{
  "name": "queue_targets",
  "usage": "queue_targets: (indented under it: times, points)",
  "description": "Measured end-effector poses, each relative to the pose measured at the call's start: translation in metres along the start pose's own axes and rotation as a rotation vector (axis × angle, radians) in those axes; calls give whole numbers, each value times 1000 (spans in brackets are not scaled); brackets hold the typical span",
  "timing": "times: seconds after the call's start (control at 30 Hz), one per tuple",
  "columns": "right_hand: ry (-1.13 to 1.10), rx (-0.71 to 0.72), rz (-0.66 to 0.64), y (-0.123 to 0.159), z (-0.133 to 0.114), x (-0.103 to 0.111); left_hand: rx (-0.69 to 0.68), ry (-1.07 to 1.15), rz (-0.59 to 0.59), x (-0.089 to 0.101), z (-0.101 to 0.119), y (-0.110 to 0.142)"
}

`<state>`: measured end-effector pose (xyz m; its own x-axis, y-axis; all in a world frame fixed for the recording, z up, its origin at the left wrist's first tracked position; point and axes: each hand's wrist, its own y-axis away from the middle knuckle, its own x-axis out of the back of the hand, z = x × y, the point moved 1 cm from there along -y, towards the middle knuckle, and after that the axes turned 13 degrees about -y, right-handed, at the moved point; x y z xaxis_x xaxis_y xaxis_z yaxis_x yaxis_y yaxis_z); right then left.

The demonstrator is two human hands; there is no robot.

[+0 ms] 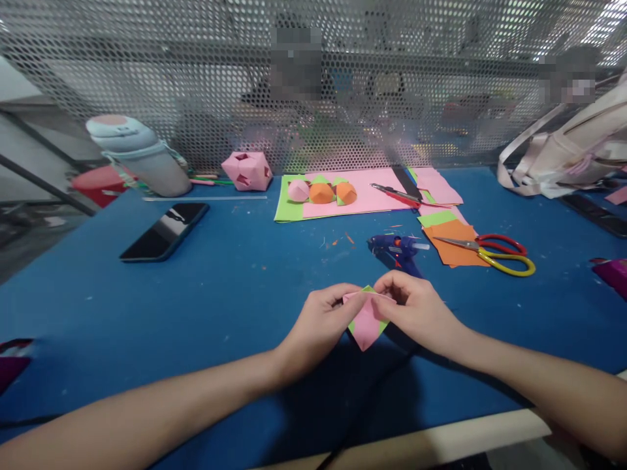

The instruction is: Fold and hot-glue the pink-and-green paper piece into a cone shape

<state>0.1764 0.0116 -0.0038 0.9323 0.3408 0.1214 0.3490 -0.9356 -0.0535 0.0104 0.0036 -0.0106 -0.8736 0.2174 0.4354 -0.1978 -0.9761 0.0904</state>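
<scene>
The folded paper (367,324) is a creased pink diamond edged in lime green, its pink tip pointing toward the person, its green tip away; its long axis seems to run near to far. Held over the blue surface (235,281), it is pinched at its far edges by the grip of the left hand (326,318) and right hand (422,312).

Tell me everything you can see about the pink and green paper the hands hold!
The folded paper piece is mostly pink, with green at its top tip and lower sides. It looks creased and narrows to a point toward the person. The left hand and right hand pinch its upper part from either side, over the blue table. The hands hide some of it.
</scene>
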Motion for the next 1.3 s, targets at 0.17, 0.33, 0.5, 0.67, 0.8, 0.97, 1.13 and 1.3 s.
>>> queue_targets:
  times: [0.17, 0.33, 0.5, 0.67, 0.8, 0.97, 1.13, 1.3]
  points:
    - [60, 47, 31, 0, -1, 0, 34, 69, -8, 0, 1, 1]
    - [102, 106, 25, 1, -2, 0, 47, 119, 26, 1, 1, 0]
    - [157, 214, -6, 1, -3, 0, 37, 100, 9, 4, 2, -2]
    - [254, 386, -48, 3, -3, 2, 9, 90, -20, 6, 2, 0]
    - [369, 486, -88, 4, -1, 3, 15, 105, -33, 5, 2, 0]
    - [478, 636, -139, 4, 7, 1, 66, 117, -33, 6, 3, -2]
    - [346, 629, -107, 3, 6, 0, 60, 30, -19, 7, 5, -3]
    - [265, 329, -35, 3, 0, 0, -100, -174, 62, 9, 2, 1]
